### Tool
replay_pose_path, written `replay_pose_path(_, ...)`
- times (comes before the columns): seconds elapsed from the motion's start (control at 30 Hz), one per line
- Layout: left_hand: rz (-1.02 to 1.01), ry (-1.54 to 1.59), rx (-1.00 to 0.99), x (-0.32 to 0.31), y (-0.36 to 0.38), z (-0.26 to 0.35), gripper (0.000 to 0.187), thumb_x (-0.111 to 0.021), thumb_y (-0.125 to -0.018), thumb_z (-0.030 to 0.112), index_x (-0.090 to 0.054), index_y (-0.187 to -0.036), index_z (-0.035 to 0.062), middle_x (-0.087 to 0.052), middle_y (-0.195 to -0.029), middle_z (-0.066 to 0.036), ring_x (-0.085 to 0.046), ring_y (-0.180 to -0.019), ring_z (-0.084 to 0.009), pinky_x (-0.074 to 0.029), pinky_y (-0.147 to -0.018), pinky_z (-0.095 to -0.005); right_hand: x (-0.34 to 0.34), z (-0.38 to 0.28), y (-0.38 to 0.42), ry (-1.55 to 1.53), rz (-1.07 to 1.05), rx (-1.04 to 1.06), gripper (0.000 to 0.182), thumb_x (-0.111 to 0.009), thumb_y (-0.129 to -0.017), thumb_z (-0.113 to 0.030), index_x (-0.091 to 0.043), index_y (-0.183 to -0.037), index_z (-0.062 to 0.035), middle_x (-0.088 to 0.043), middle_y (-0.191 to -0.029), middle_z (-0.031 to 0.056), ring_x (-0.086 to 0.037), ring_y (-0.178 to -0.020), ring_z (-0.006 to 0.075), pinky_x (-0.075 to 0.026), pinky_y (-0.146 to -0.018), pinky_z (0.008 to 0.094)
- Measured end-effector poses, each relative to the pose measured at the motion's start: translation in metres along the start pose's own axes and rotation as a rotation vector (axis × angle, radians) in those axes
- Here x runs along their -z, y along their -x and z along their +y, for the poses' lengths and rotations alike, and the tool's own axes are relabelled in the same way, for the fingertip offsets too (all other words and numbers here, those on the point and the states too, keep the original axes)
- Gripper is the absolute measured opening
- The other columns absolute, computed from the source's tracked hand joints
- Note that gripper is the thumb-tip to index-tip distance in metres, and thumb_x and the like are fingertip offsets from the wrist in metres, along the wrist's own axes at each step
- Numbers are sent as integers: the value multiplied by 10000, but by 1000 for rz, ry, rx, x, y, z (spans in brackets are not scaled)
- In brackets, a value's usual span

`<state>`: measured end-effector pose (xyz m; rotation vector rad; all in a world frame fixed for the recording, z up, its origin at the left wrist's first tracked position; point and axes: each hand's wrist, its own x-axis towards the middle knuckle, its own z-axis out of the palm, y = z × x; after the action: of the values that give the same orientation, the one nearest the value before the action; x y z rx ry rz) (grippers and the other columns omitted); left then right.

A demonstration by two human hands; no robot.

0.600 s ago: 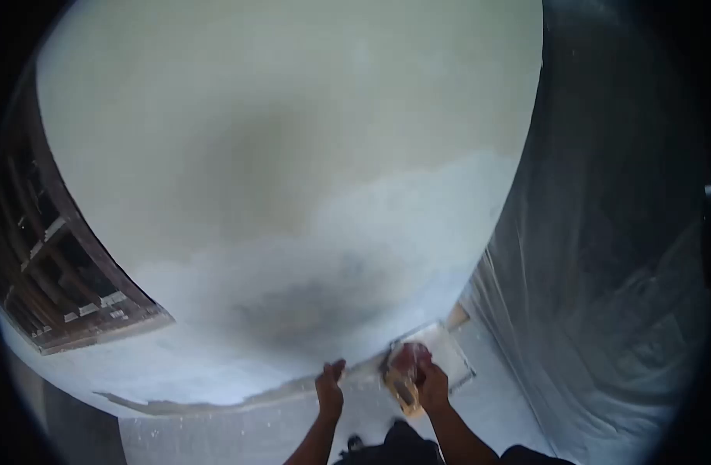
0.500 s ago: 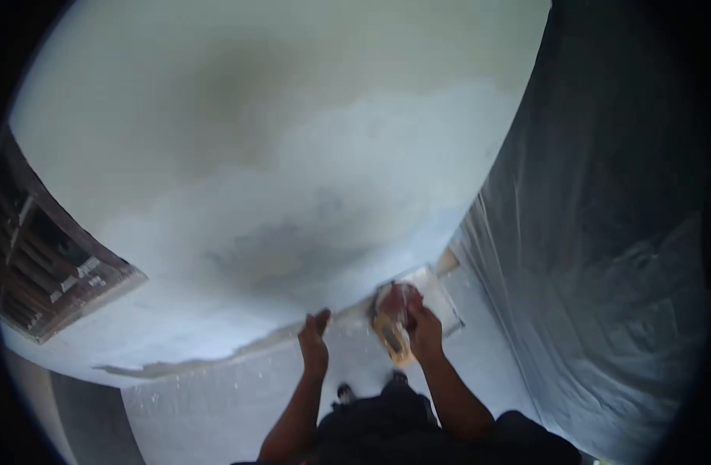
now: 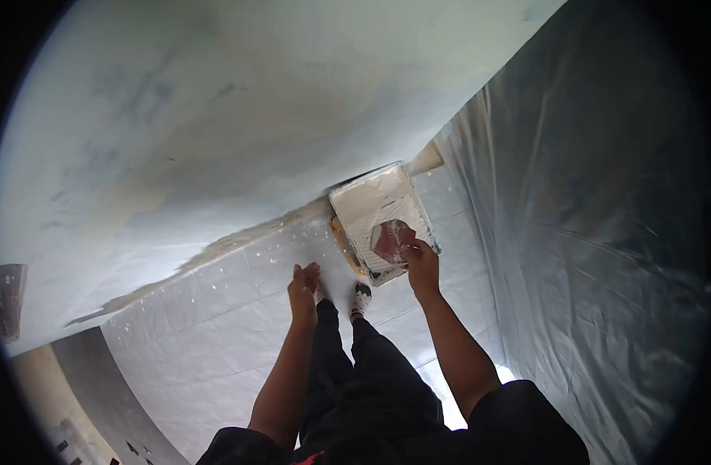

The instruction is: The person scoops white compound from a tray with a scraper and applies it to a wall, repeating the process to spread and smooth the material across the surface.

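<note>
My right hand [image 3: 422, 266] grips the edge of a dark red, white-smeared flat piece [image 3: 393, 242]. Behind that piece, lower down, lies a paint tray [image 3: 376, 194] with a ribbed, white-coated surface, close to the foot of the wall. An orange-yellow object [image 3: 345, 246] shows partly from under the tray's left side. My left hand [image 3: 303, 283] hangs over the floor with its fingers apart and nothing in it.
A patchy white wall [image 3: 239, 132] fills the upper left. Clear plastic sheeting [image 3: 572, 256] hangs along the right. Grey covering spotted with white lies on the floor [image 3: 208, 333]. A brown-framed piece [image 3: 10, 298] is at the far left.
The view has tilted down, showing more floor, my legs and the whole tray. The red piece is still in my right hand, and the orange-yellow object now shows less.
</note>
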<state>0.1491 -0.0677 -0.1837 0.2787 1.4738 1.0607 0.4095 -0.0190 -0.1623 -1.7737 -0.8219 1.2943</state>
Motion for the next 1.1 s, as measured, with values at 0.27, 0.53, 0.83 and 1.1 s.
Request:
replay_pose_path(0.27, -132, -98, 181, -37, -78, -93, 899, -302, -993, 688, -367, -1475, -69, -405, -1517, -232, -349, -1445, -314, -204, -1206, -431, -7, 115, -94, 473, 32, 134, 243, -611, -949, -154, -633, -1132, 4, -724, -902, 161, -706, -804, 234, -524, -734, 359)
replay_pose_path(0.53, -148, -11, 151, -59, -134, -131, 925, -280, -986, 708, -341, -1486, -68, -375, -1532, -230, -317, -1461, -314, -194, -1214, -426, -34, 133, -159, 499, 184, 184, 263, -578, -951, -192, -617, -1137, -10, -690, -981, 233, -671, -933, 414, -512, -805, 452)
replay_pose_path(0.83, -132, 157, 170, -70, -152, -133, 942, -297, -990, 696, -350, -1453, -123, -371, -1513, -269, -330, -1441, -351, -224, -1216, -432, -40, 139, -196, 553, 81, 224, 259, -568, -943, -179, -623, -1132, -12, -694, -1001, 233, -667, -954, 417, -516, -829, 446)
replay_pose_path(1.1, -168, 241, 199, -64, -150, -132, 952, -282, -991, 698, -343, -1448, -135, -374, -1508, -274, -343, -1432, -350, -230, -1217, -434, -71, 157, -157, 444, -76, 145, 264, -577, -931, -164, -622, -1148, -18, -702, -1016, 214, -678, -969, 388, -522, -851, 439)
